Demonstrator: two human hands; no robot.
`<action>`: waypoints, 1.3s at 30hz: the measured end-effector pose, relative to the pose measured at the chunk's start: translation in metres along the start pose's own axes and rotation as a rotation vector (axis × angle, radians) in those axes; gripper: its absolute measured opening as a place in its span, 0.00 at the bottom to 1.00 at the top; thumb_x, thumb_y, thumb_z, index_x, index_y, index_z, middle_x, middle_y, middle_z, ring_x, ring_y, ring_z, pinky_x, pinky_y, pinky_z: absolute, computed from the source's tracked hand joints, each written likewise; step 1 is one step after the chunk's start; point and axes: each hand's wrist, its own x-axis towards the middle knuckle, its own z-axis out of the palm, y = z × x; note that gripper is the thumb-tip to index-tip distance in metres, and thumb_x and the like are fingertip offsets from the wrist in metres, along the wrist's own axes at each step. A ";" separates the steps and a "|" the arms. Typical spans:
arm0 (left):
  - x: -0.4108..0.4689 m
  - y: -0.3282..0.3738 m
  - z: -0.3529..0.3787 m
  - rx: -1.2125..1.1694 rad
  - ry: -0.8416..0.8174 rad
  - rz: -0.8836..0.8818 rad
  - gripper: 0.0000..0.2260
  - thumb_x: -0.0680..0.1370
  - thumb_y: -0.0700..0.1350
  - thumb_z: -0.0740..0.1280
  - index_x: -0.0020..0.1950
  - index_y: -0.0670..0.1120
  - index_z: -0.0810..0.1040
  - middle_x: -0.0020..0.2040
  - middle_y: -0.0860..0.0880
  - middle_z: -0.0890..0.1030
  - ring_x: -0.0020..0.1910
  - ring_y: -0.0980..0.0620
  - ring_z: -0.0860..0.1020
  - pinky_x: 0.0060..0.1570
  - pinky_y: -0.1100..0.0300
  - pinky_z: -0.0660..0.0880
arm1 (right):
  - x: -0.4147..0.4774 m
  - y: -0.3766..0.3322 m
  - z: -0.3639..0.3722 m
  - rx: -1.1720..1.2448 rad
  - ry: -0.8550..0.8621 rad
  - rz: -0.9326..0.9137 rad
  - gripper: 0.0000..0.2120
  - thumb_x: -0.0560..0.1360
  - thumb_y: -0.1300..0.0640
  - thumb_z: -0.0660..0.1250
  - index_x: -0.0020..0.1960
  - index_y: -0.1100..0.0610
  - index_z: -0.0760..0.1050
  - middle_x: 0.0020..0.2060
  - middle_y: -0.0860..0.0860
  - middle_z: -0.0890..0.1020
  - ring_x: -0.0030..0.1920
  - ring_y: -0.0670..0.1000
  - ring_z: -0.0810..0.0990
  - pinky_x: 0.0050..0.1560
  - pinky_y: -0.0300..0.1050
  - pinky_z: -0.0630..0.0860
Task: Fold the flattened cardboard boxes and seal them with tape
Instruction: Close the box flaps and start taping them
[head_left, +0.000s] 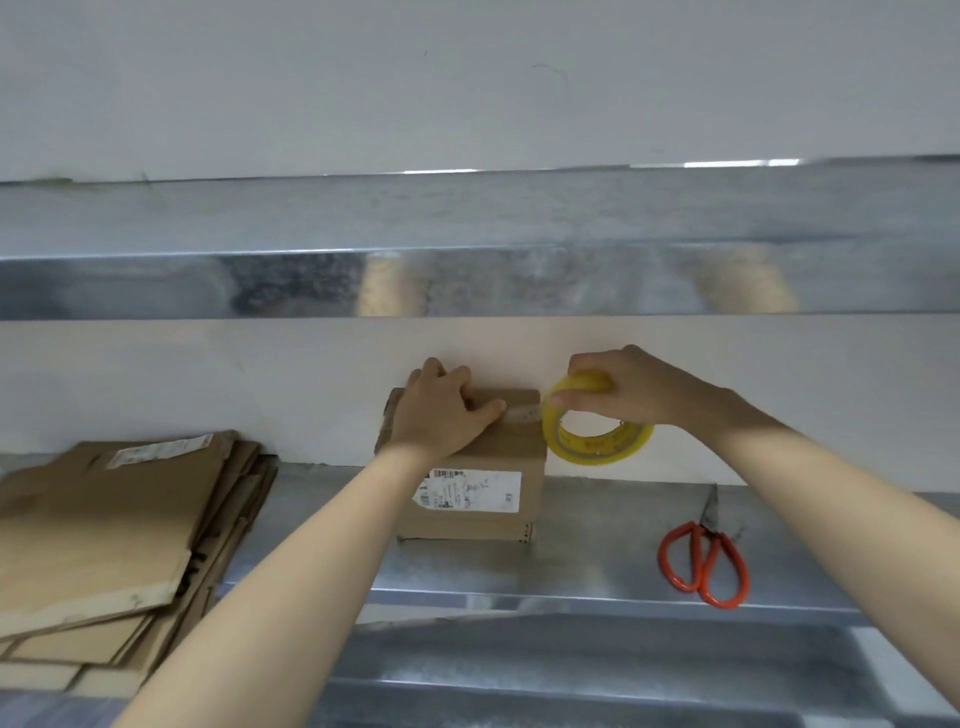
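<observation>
Presently: box (498, 452), light, stiff, left hand (441, 415) pressing flat on top; right hand (634, 389) pinching tape roll (587, 453) by its rim.

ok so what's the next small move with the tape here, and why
Probably draw the tape roll down over the right edge of the box. The left hand presses the tape's end on the box top, the right hand grips the roll just past that edge, and only a short strip spans between them. The scissors lie on the shelf, so cutting likely follows.

Yellow tape roll (597, 434), brown box (467, 457) w/ white label (470, 491), orange scissors (704, 564).
</observation>
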 end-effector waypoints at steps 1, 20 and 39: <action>0.000 0.002 -0.001 0.007 -0.012 -0.005 0.18 0.74 0.61 0.66 0.45 0.46 0.72 0.51 0.48 0.69 0.54 0.48 0.70 0.45 0.56 0.66 | -0.001 0.001 0.001 0.015 0.002 0.012 0.23 0.70 0.31 0.63 0.40 0.51 0.74 0.33 0.51 0.79 0.37 0.51 0.78 0.41 0.47 0.74; -0.002 0.001 -0.001 0.230 -0.132 0.064 0.26 0.73 0.71 0.58 0.67 0.60 0.68 0.59 0.48 0.65 0.63 0.46 0.65 0.60 0.50 0.67 | -0.002 0.011 0.007 0.145 -0.034 0.111 0.18 0.69 0.37 0.71 0.42 0.52 0.77 0.41 0.49 0.80 0.46 0.50 0.78 0.46 0.44 0.72; 0.002 0.008 0.018 0.135 -0.077 -0.080 0.16 0.78 0.60 0.57 0.65 0.59 0.69 0.58 0.46 0.63 0.61 0.43 0.63 0.64 0.50 0.61 | 0.003 -0.045 0.021 -0.357 -0.009 0.045 0.30 0.77 0.49 0.62 0.76 0.53 0.57 0.72 0.51 0.66 0.72 0.52 0.65 0.73 0.51 0.56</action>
